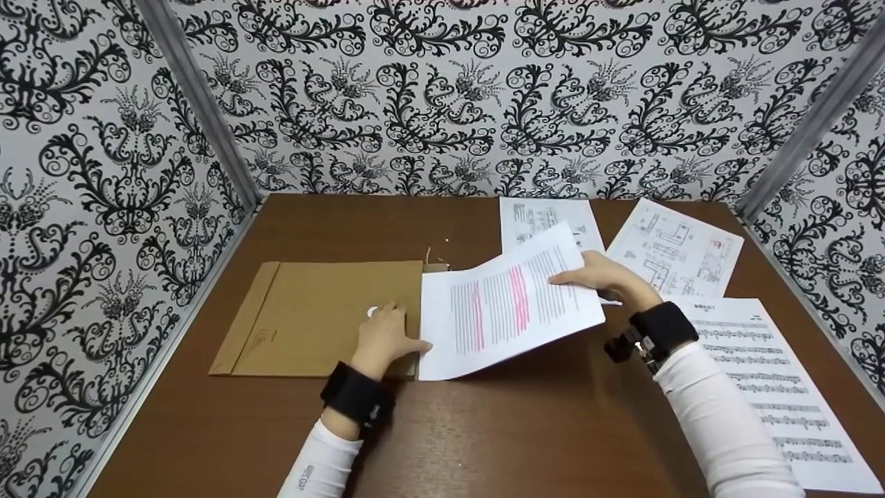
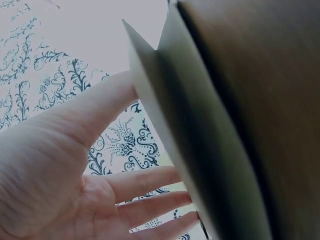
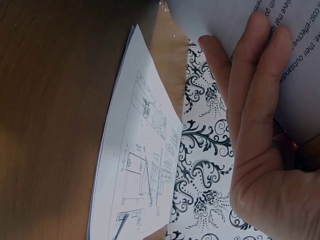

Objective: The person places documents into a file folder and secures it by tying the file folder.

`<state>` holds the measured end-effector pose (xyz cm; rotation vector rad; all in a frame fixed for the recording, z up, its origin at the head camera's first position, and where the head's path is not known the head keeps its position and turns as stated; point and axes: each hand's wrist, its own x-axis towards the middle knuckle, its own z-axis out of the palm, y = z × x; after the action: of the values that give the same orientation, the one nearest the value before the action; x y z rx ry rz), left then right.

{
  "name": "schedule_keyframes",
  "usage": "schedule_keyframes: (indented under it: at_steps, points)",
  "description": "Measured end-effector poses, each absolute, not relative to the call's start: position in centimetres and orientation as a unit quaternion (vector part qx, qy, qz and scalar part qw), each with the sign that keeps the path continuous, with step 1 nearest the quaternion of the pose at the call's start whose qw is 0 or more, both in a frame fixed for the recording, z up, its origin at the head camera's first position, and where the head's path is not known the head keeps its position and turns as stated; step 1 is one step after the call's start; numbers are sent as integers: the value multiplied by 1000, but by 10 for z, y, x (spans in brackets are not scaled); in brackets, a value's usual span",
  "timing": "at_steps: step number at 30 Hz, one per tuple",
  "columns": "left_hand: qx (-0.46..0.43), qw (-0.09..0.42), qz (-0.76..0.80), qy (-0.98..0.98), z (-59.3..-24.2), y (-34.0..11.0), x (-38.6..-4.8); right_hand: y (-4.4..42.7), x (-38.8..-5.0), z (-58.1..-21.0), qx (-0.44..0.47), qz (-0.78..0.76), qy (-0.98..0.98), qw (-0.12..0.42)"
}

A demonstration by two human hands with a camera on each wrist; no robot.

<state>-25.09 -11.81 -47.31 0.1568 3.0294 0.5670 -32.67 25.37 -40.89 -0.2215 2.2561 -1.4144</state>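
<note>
Printed pages with pink highlighting [image 1: 494, 304] stand partly raised off the table, their left edge at the open end of a brown envelope [image 1: 325, 318]. My right hand [image 1: 601, 275] pinches the far right end of the pages, thumb on top and fingers beneath; the right wrist view shows the fingers [image 3: 257, 90] against the printed underside. My left hand [image 1: 388, 339] rests on the envelope near its white round button, thumb touching the pages' left edge. In the left wrist view the envelope's mouth [image 2: 180, 115] gapes beside my spread fingers [image 2: 150, 182].
Sheets with technical drawings [image 1: 674, 245] lie at the back right of the brown table [image 1: 484, 443], another drawing sheet [image 1: 546, 216] beside them. Sheet music [image 1: 767, 387] lies at the right, under my right forearm. Patterned walls [image 1: 442, 90] stand behind and at both sides.
</note>
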Motion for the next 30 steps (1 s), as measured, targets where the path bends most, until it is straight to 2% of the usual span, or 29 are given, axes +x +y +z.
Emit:
schedule_keyframes:
  at_steps: [9,22,30]
  points:
    - [62,9,194,979,-472,-120,-247,256,-325,-413,-95,-518,822,216]
    - [76,50,211,973,-468,-122,-251,261,-327,-416,-102,-493,840,202]
    - [83,8,201,976,-464,-117,-246,260,-330,-421,-90,-489,842,209]
